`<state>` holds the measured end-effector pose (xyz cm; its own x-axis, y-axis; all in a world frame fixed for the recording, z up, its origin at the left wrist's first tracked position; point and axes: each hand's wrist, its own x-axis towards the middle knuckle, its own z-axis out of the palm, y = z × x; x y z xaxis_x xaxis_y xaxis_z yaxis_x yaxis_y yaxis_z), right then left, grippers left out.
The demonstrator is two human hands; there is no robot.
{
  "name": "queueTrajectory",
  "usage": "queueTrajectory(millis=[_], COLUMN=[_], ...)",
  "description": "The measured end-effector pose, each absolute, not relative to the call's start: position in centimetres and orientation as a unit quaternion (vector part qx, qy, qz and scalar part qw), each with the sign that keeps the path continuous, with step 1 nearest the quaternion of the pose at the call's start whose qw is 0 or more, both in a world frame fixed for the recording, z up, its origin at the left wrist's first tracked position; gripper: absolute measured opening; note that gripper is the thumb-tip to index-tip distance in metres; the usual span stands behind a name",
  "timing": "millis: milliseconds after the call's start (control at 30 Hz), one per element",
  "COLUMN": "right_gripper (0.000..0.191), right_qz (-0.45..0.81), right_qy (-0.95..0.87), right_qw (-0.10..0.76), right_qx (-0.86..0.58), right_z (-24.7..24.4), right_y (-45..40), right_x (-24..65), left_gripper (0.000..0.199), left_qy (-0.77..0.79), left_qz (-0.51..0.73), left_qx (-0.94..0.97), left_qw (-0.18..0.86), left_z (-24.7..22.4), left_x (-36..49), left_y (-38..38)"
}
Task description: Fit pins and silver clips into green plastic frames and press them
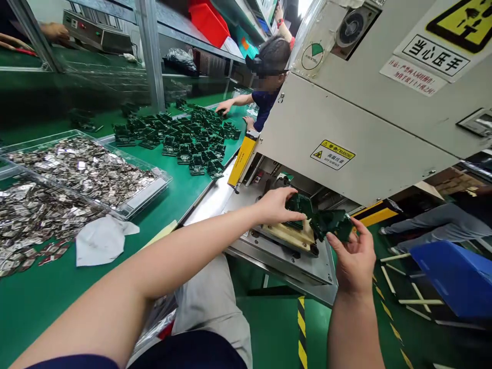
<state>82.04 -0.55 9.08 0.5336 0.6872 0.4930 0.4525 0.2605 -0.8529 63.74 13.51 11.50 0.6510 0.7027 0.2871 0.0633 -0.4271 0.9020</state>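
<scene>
My left hand [277, 206] is closed, thumb and fingers gripping the edges of a green circuit board [302, 205]. That board is just over the tan fixture [295, 236] at the press opening; whether it touches the fixture I cannot tell. Between the thumb and fingers of my right hand [355, 251] is another green circuit board [330, 224], tilted, at the fixture's right side. The two boards are close together and partly overlap in view. Above them stands the light grey press machine [295, 123].
Many green circuit boards [192, 136] are heaped on the green table. Clear trays [142, 200] of small metal parts stand left, beside a white cloth [102, 241]. A co-worker [265, 97] reaches into the heap. A yellow bar [243, 160] flanks the opening; a blue chair [453, 277] is right.
</scene>
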Motion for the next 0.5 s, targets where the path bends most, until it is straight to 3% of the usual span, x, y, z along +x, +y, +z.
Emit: queueTrajectory(millis=[133, 300, 400, 500], right_gripper=[0.067, 0.065, 0.076, 0.082], right_qz=[0.133, 0.164, 0.093, -0.050], right_qy=[-0.587, -0.657, -0.655, -0.574], right_qw=[0.484, 0.336, 0.329, 0.392], right_qx=[-0.635, -0.654, -0.674, -0.717], right_z=[10.2, 11.2, 10.1, 7.6], right_y=[2.3, 4.2, 3.0, -0.9], right_x=[81.8, 80.9, 81.0, 82.4], left_gripper=[0.064, 0.054, 0.055, 0.056], left_qy=[0.243, 0.339, 0.359, 0.344], left_qz=[0.389, 0.286, 0.268, 0.259], left_qx=[0.681, 0.654, 0.659, 0.692], left_qw=[0.571, 0.613, 0.604, 0.580], left_z=[11.2, 7.8, 4.5, 2.2], left_x=[56.5, 45.7, 43.5, 44.0], left_y=[12.2, 8.8, 7.6, 7.8])
